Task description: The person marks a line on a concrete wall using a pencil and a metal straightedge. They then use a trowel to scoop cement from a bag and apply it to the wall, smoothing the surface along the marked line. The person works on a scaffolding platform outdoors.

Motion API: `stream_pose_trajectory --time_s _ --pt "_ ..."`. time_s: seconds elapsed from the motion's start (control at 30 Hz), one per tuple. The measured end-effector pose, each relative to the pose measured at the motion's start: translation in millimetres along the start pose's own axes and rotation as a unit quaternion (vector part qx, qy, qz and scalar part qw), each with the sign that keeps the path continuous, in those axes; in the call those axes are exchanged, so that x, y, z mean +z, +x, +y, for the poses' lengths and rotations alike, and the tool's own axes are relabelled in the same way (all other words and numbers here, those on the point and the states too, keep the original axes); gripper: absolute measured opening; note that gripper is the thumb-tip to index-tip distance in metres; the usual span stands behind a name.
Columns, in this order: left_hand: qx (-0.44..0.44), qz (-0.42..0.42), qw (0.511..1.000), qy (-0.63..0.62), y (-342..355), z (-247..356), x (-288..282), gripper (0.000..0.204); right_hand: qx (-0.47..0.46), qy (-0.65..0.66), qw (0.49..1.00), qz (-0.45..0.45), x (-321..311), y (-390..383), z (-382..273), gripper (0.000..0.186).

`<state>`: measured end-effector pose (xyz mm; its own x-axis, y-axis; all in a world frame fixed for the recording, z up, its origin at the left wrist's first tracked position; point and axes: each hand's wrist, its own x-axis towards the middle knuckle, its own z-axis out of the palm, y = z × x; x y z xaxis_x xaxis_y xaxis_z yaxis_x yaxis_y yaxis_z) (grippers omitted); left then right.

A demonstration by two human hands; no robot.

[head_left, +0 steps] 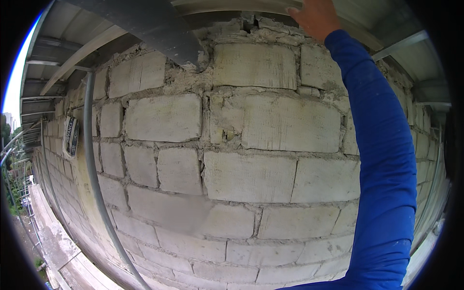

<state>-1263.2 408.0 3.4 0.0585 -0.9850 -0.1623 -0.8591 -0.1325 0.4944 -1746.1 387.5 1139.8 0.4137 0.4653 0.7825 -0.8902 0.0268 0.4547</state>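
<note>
My right hand (316, 18) reaches up to the top of the block wall (251, 176), its arm in a blue sleeve (382, 145). The hand is beside the pale beam (212, 7) under the roof; whether it touches the beam I cannot make out. One digit stretches out to the left, and the upper edge of the picture cuts off the other fingers. Nothing shows in the part of the hand in view, so it looks open. Rough mortar fills the wall's joints and its uneven top course. My left hand is out of view.
A thick dark pipe (159, 31) meets the wall at upper left. A grey metal pole (90, 140) runs down the left side, near a torn printed bag (71, 137). Metal roof sheets (396, 19) hang overhead. Planks (60, 246) lie at lower left.
</note>
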Motion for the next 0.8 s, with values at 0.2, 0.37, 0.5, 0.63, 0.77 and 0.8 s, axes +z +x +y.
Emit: stream_pose_trajectory --time_s 0.2,0.37,0.5,0.63,0.77,0.8 --pt "-0.004 0.001 0.999 -0.05 8 1 7 0.029 0.068 -0.06 0.978 -0.19 52 39 -36 0.054" --pt "-0.011 0.008 0.997 -0.081 4 1 13 0.029 0.097 -0.095 0.971 -0.198 53 33 -11 0.063" --pt "-0.025 0.012 0.995 -0.098 -4 0 18 0.029 0.112 -0.078 0.97 -0.201 43 3 55 0.06" --pt "-0.019 0.009 0.994 -0.11 5 11 17 0.029 0.106 -0.079 0.971 -0.197 8 -25 148 0.062" --pt "-0.027 0.01 0.994 -0.11 12 17 16 0.029 0.122 -0.096 0.969 -0.192 -33 -66 215 0.062" --pt "-0.03 0.011 0.993 -0.111 12 20 17 0.029 0.125 -0.094 0.969 -0.19 -41 -70 224 0.062"
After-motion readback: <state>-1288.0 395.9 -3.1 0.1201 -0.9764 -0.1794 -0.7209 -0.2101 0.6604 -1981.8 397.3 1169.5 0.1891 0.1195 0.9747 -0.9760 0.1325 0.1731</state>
